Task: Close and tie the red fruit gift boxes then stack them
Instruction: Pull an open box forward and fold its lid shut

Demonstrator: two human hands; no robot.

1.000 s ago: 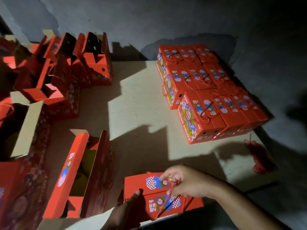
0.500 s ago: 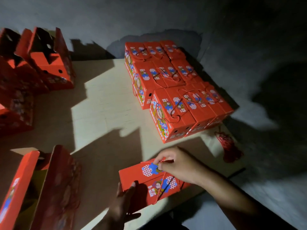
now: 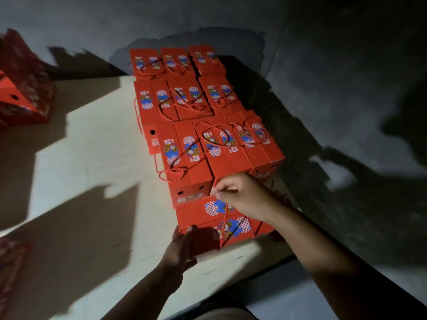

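A closed red gift box (image 3: 196,213) lies on the pale board (image 3: 92,144), pushed up against the near end of a block of closed, tied red boxes (image 3: 196,125). My right hand (image 3: 240,195) pinches the red cord (image 3: 223,225) that runs taut across the box's top. Against the box's near left corner rests my left hand (image 3: 182,248), fingers flat on its shaded side. The tied boxes stand in rows toward the wall, cord handles looped on their lids.
An open red box (image 3: 25,93) stands at the far left, and another blurred red box (image 3: 11,269) shows at the lower left edge. A grey wall (image 3: 323,65) runs behind and to the right. The board's near edge (image 3: 242,255) is just below the box.
The view has swung right, so the open boxes have slid out at the left. The box in my hands has moved up against the tied block; my right hand has drawn the cord higher.
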